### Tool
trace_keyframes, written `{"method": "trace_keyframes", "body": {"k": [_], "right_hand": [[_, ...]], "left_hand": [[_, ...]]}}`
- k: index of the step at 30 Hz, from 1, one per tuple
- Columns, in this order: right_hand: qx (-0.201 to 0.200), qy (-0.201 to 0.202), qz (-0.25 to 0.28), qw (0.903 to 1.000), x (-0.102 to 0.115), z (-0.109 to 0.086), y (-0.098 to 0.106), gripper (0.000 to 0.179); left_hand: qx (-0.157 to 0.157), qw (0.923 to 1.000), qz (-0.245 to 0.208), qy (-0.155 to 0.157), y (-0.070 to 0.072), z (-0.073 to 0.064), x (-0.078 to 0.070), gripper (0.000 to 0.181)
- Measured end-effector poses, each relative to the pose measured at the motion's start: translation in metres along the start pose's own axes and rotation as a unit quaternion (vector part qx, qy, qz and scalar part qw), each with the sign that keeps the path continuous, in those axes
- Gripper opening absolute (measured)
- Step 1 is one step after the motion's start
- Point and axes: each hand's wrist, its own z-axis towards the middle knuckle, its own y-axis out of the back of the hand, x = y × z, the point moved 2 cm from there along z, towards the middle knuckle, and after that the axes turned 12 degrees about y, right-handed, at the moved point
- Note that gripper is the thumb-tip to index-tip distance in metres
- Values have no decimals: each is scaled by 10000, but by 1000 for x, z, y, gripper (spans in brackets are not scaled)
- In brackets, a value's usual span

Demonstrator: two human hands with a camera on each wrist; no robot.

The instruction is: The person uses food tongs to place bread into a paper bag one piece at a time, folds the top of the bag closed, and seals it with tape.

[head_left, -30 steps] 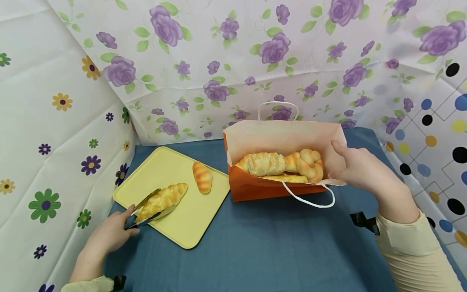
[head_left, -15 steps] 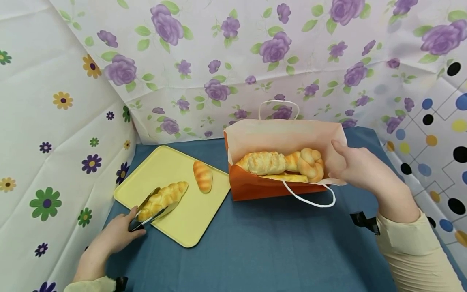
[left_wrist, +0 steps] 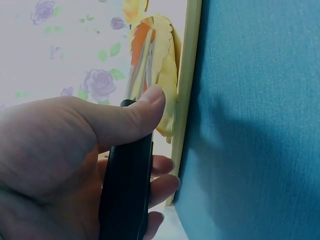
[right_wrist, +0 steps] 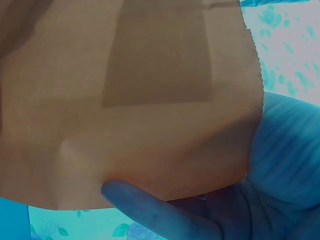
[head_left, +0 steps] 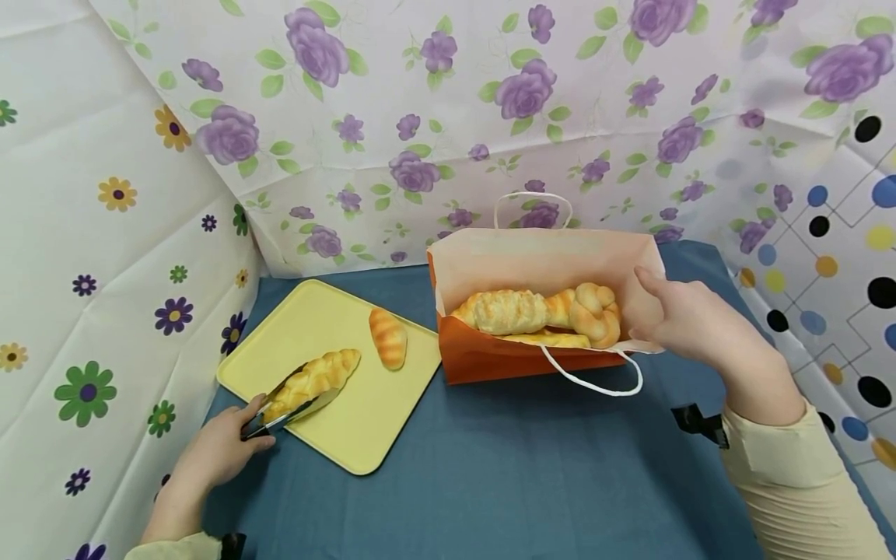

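Observation:
My left hand [head_left: 220,447] holds a pair of tongs [head_left: 281,420] at the near left corner of a yellow tray [head_left: 364,435]. The tongs' two arms lie along both sides of a long braided bread [head_left: 322,377] on the tray. In the left wrist view my thumb [left_wrist: 135,117] presses the black handle [left_wrist: 127,185] from above, with fingers curled beneath. My right hand [head_left: 696,327] grips the right edge of an orange paper bag [head_left: 483,365]. In the right wrist view the thumb [right_wrist: 140,202] lies inside the bag's brown paper wall [right_wrist: 150,145]; the other fingers are mostly hidden behind it.
A small striped bread roll [head_left: 388,340] lies on the tray beyond the braided one. Inside the bag are several breads, among them a knotted roll [head_left: 595,315]. A white cord handle [head_left: 595,387] hangs over the bag's near side. Patterned cloths surround the blue tabletop [head_left: 490,467].
My left hand has shifted slightly right and toward the tray, and the tongs' arms have come closer around the braided bread. The right hand and the bag stay in place.

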Motion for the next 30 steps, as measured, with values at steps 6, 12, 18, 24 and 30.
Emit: {"method": "trace_keyframes", "body": {"k": [6, 12, 18, 24, 30], "right_hand": [[17, -26, 39, 10000, -1, 0, 0, 96], [27, -42, 40, 10000, -1, 1, 0, 96], [40, -40, 59, 10000, 0, 0, 1, 96], [61, -59, 79, 9999, 1, 0, 0, 94], [65, -46, 99, 9999, 1, 0, 1, 94]], "left_hand": [[-73, 9998, 127, 95, -2, -1, 1, 89], [-159, 9997, 166, 126, -3, 0, 1, 88], [-184, 9996, 169, 140, -2, -2, -1, 87], [-110, 9997, 121, 156, -1, -3, -3, 86], [-108, 9999, 7, 125, -1, -3, -4, 87]]}}
